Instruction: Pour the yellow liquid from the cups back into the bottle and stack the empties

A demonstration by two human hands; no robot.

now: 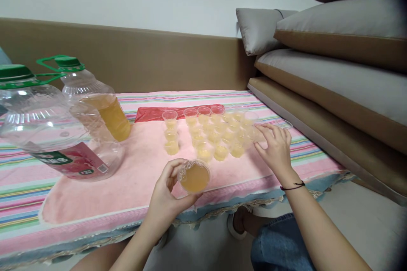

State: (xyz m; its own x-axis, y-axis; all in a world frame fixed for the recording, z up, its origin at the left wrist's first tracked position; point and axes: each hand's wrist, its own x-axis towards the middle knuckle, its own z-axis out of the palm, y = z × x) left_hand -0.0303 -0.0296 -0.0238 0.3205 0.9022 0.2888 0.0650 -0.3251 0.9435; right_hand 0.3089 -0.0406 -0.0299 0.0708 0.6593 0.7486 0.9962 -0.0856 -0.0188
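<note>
My left hand (168, 192) is wrapped round a clear plastic cup of yellow-brown liquid (194, 177), held above the front part of the pink mat (136, 186). Bubbles float at the cup's left side. To the right, my right hand (274, 144) has its thumb and fingertips at a clear cup (254, 134) on the right edge of the cup group; the grip is partly hidden by overlapping clear plastic. Several clear cups with pale yellow liquid (220, 151) stand close together in rows. A separate column of cups (172, 146) stands left of them.
Two large green-capped bottles stand at the left: a front one with a pink label (73, 161), seemingly empty, and one behind with yellow liquid (114, 118). A red plastic sheet (152, 114) lies behind the cups. Stacked cushions (343, 72) line the right side; the cloth edge is near me.
</note>
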